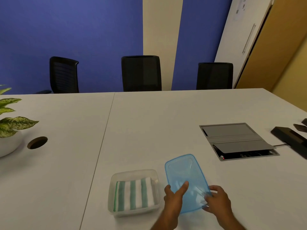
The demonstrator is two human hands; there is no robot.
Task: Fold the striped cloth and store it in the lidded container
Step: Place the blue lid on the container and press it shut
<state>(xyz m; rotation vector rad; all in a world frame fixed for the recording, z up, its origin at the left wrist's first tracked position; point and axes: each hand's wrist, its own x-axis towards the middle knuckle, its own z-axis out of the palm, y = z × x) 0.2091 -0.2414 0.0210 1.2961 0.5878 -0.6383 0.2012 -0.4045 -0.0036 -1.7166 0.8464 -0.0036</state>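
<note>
Head view is showing a potted plant (10, 123) sitting at the far left of the white table (149, 122). Further right, the folded striped cloth (134, 195) is lying inside the clear container (114, 196), which is standing uncovered. Just beside it, the left hand (173, 198) is gripping the blue lid (184, 173), thumb on top, while the right hand (216, 200) is pinching its near right edge. Beyond, an open cable box (237, 140) is sitting in the table.
</note>
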